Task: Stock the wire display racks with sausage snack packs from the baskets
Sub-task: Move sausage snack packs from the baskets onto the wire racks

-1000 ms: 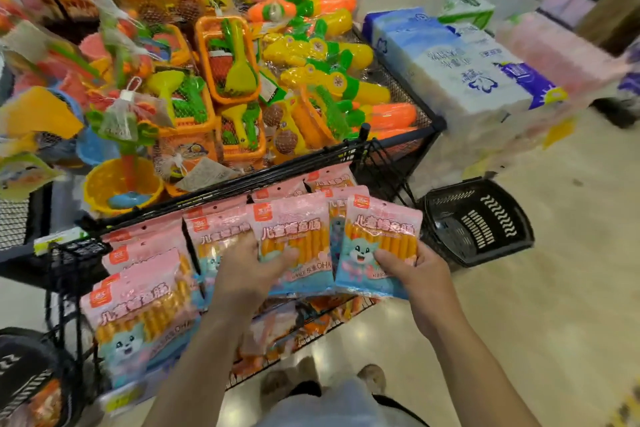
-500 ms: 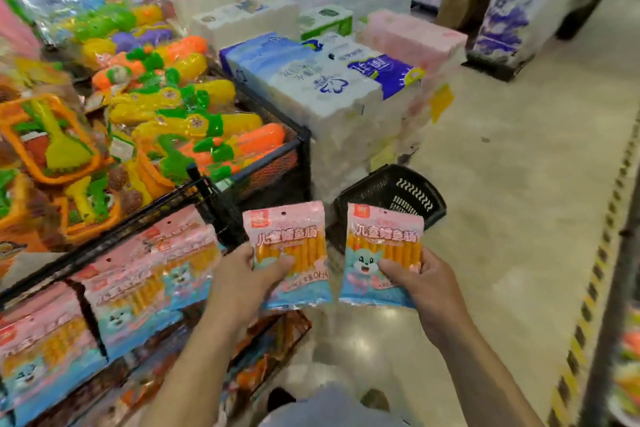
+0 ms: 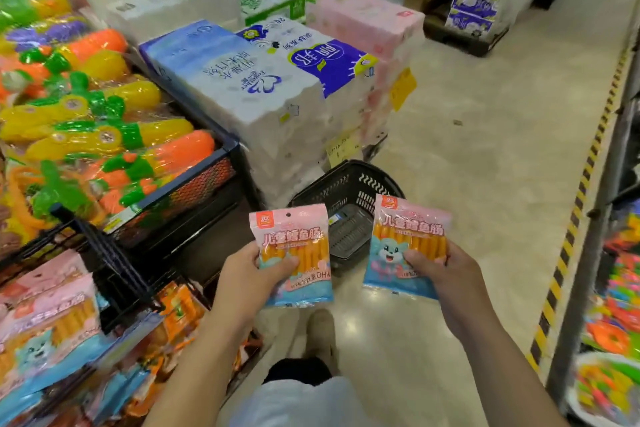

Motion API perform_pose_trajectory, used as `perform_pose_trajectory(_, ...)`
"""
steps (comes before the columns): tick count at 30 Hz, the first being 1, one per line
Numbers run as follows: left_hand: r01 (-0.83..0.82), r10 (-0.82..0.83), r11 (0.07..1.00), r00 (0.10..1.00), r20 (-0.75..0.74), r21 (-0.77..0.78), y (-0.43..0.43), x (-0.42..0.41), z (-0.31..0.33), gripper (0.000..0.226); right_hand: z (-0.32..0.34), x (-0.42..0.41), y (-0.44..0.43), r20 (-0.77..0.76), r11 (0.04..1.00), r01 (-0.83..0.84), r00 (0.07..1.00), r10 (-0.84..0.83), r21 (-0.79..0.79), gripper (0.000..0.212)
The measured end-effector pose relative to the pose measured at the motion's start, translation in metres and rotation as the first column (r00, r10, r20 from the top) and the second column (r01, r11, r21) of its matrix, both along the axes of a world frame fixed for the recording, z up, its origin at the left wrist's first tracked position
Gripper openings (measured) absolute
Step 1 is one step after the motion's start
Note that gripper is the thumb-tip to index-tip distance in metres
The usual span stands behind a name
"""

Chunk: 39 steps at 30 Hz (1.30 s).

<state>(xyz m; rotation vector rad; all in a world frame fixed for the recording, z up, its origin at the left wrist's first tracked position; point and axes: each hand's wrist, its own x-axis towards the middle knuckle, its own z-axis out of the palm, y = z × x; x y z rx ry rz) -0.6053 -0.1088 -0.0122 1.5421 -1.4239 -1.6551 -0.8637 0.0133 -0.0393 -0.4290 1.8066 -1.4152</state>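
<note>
Low in the middle of the frame, seen from the head camera, the left hand (image 3: 247, 284) gripped one sausage snack pack (image 3: 294, 229) by its lower left corner. Its thumb curled across the printed front, and its fingers were hidden behind. Just to the right, the right hand (image 3: 450, 282) held a second pack (image 3: 407, 229) the same way by its lower right corner, thumb pressed over the front. Both packs stood upright facing the camera, pink at the top and blue at the bottom, with orange sausages showing through. They hung side by side, apart from each other, above the floor (image 3: 485, 149).

Between and behind them, a black basket (image 3: 349, 184) sat on the floor against a stack of tissue bales (image 3: 242, 90). At the lower left of the frame stood the wire display rack (image 3: 114, 267). Its upper tier carried blurred stocked packs (image 3: 48, 312) of the same kind, and a lower tier held orange packets (image 3: 180, 308). Above the rack, at the left and upper left, a mesh bin (image 3: 204, 177) was heaped with yellow, orange and green plastic toys (image 3: 104, 135). Pink bales (image 3: 363, 17) lay at the upper middle.

A yellow-and-black stripe (image 3: 588, 166) ran down the floor at the right, beside a shelf post (image 3: 594, 253) and bright toys (image 3: 613, 322) at the lower right edge. A shoe (image 3: 320, 333) showed at the bottom middle.
</note>
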Motion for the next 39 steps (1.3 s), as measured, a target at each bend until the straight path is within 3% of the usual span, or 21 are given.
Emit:
perform_pose_trajectory(15,-0.041,0.036,0.991,0.998,0.047,0.128,-0.190,-0.176,-0.057,0.014,-0.028,-0.149,-0.207,0.015,0.982,-0.137,0.991,0.136,0.127,0.022)
perform_pose_trajectory(23,-0.179,0.148,0.964,0.976,0.162,0.198,-0.249,-0.231,-0.105,0.013,-0.072,-0.230,-0.288,0.041,0.935,-0.261,0.965,0.258,0.242,0.023)
perform_pose_trajectory(33,-0.510,0.451,0.802,0.859,0.243,0.312,-0.279,-0.323,-0.184,0.018,-0.160,-0.326,-0.389,0.128,0.758,-0.549,0.831,0.542,0.353,0.023)
perform_pose_trajectory(39,-0.608,0.539,0.690,0.794,0.282,0.392,-0.294,-0.346,-0.273,0.022,-0.241,-0.345,-0.433,0.189,0.661,-0.648,0.753,0.630,0.378,0.025)
